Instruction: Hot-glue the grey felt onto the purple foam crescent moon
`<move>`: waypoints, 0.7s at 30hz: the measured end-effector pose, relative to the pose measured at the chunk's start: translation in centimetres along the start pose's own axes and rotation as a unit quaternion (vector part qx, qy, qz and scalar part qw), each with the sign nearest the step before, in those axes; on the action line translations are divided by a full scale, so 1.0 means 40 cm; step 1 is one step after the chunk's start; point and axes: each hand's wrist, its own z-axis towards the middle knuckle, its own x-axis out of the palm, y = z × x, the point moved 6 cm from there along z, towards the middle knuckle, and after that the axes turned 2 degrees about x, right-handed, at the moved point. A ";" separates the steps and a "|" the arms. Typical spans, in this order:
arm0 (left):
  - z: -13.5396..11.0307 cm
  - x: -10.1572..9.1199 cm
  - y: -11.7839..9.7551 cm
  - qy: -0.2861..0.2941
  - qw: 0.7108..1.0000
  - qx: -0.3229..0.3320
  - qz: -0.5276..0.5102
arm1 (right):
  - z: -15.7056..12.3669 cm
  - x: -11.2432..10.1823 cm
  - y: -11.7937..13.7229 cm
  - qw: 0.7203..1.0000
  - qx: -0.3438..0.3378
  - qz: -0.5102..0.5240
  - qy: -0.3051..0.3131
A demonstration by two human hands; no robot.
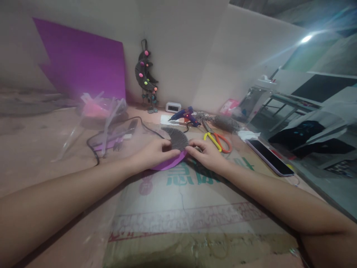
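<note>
A crescent wrapped in dark grey yarn [179,138] is between my hands, just above or on the cardboard. Part of it hides behind my left fingers. Purple sheet material with a curved edge [170,162] shows below it; whether the two are joined I cannot tell. My left hand [156,153] pinches the crescent's left side between thumb and fingers. At its right edge, the closed thumb and fingertips of my right hand [205,152] grip the crescent. Just beyond my right hand lie scissors with yellow and orange handles [217,142]. Behind the crescent rests a blue glue gun [184,115].
Printed cardboard [178,208] covers the table's front. A black cable [90,141] loops at left. A phone [269,157] lies near the right edge. Against the wall are a purple sheet [89,63], a decorated moon hanging [146,76], a small clock [173,107] and a clear jar [258,98].
</note>
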 end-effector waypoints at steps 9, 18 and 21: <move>0.005 -0.002 0.007 -0.020 0.996 -0.005 -0.082 | 0.001 -0.010 0.000 1.000 0.008 0.007 -0.023; 0.003 0.004 0.046 -0.049 0.968 -0.099 -0.227 | 0.001 -0.014 -0.017 0.998 0.024 0.023 -0.048; 0.003 0.002 0.044 -0.052 0.969 -0.088 -0.224 | 0.001 -0.015 -0.018 0.998 0.023 0.025 -0.047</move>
